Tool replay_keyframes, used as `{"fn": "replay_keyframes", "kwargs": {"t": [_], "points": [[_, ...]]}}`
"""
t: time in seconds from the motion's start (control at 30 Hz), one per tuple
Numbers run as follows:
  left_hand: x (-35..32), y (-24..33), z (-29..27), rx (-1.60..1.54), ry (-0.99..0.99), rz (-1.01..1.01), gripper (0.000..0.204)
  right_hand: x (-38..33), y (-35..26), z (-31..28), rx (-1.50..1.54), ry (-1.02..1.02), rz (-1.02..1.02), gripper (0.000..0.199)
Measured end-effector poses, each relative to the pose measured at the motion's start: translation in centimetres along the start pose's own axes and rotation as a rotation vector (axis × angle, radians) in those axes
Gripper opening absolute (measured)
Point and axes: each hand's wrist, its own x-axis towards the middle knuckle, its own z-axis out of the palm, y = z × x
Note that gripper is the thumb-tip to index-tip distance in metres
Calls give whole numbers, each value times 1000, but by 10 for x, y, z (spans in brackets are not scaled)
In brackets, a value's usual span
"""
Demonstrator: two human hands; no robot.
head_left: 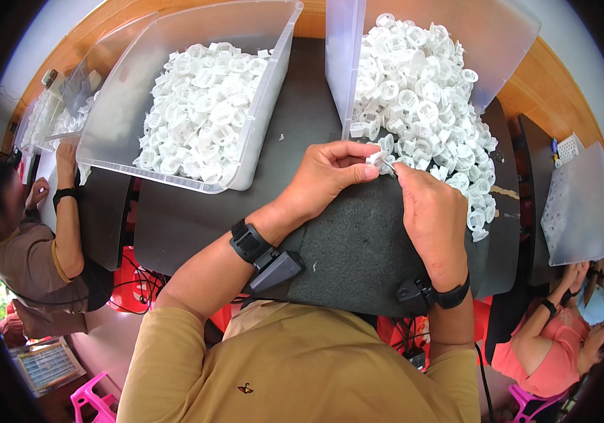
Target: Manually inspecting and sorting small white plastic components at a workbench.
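Observation:
Between the thumb and index finger of my left hand (326, 176), I pinch a small white plastic part (375, 160). My right hand (434, 211) is closed around a slim tool with a thin metal tip (388, 167). That tip touches the white part or lies right beside it; the tool's handle is hidden inside my fist. Just beyond both hands, a heap of similar white plastic parts (422, 99) spills out of a translucent bin (346, 63) tipped onto its side. Beneath my hands lies a dark mat (358, 247) on the dark table.
To the left stands a large translucent bin (175, 180) with many white parts inside. A person (41, 240) works at the far left, another person (548, 338) at the right beside another translucent bin (580, 211). Black straps with small boxes (277, 271) are on my wrists.

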Motion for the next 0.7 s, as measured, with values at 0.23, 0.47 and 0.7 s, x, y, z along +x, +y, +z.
{"fn": "replay_keyframes", "kwargs": {"t": [0.23, 0.47, 0.7], "points": [[-2, -1, 5, 274, 31, 94, 32, -4, -5, 0, -253, -66, -65, 27], [3, 5, -5, 107, -25, -15, 34, 3, 12, -5, 171, 23, -64, 19], [4, 7, -11, -100, -98, -65, 36, 8, 18, -15, 668, -149, 154, 20]]}}
